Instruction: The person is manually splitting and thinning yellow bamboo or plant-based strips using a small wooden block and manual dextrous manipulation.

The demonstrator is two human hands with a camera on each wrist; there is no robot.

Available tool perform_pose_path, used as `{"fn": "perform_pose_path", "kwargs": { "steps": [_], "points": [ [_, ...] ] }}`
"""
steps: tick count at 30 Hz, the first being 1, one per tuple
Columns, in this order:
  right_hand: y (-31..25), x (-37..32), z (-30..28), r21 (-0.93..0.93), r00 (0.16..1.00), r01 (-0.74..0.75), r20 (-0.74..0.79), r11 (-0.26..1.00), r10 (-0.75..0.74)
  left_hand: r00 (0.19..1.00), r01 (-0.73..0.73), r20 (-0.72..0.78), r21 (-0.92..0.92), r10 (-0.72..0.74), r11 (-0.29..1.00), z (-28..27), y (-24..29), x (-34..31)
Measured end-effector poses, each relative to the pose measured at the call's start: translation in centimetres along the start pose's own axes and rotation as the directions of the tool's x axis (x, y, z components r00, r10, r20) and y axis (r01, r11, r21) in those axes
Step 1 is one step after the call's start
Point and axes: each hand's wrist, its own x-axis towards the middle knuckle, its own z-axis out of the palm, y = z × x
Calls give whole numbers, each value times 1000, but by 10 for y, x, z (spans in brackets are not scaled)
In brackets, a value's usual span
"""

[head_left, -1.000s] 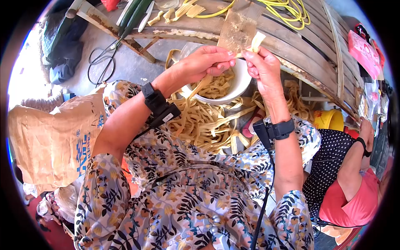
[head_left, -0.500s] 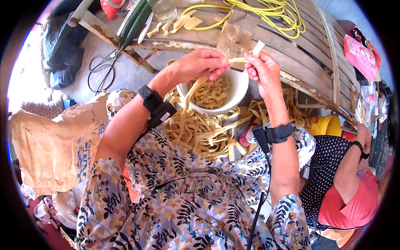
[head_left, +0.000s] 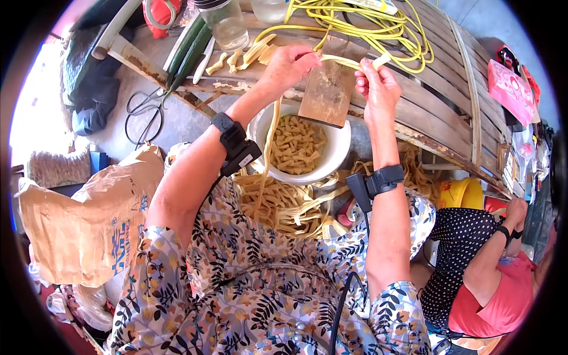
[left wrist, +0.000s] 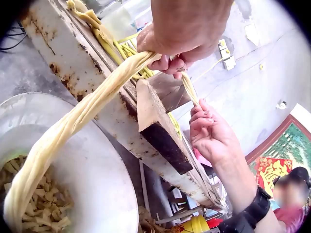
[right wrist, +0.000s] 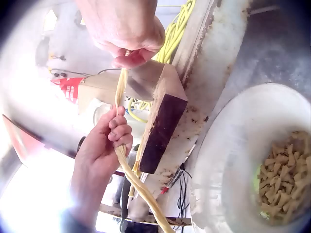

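Note:
My left hand (head_left: 290, 66) pinches a long, pale yellow, pleated strip (head_left: 342, 60) that looks like tofu skin. From there its tail (left wrist: 68, 124) hangs down past the white bucket (head_left: 342, 151). My right hand (head_left: 380, 89) pinches the same strip near its short free end (head_left: 383, 59). Between the two hands the strip is stretched, as the right wrist view shows at the twisted span (right wrist: 121, 87). Both hands are above a wooden board (head_left: 327, 89) at the bench edge. Short pieces (head_left: 299, 145) of the same stuff lie inside the bucket.
Loose strips (head_left: 278, 204) are heaped below the bucket. On the slatted bench (head_left: 438, 100) are yellow cord (head_left: 384, 35), cucumbers (head_left: 192, 56), a jar (head_left: 228, 26) and several strip pieces. A paper sack (head_left: 89, 213) stands left; another person (head_left: 485, 278) sits right.
Both hands have moved up and forward from over the bucket to above the board. They have drawn apart, so a longer span of strip shows between them.

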Motion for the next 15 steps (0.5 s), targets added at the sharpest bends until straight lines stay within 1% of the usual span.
{"fn": "perform_pose_path", "kwargs": {
  "steps": [1,7,8,10,12,13,14,15],
  "points": [
    [0,1,0,6,1000,7,-5,1000,-7,1000,-10,-13,31,11,999,0,0,1],
    [7,8,0,2,1000,-1,-22,1000,1,999,14,-52,74,-10,997,1,-9,7],
    [11,8,-1,-3,1000,-7,-27,1000,7,998,11,-64,112,-4,994,2,-10,6],
    [22,6,-2,-113,1000,-20,-27,993,17,996,0,-87,187,17,982,6,-20,6],
    [22,3,-2,-209,998,-11,-60,978,-2,991,47,-132,245,-15,968,5,-22,5],
    [23,0,-9,-230,996,-29,-83,973,10,986,81,-161,267,-38,960,3,-23,0],
    [23,-1,-22,-251,994,-45,-106,967,19,974,172,-195,326,-112,930,-3,-22,-3],
    [16,-7,-25,-269,992,-57,-128,961,23,983,150,-138,202,-124,968,-8,-18,-8]
  ]
}}
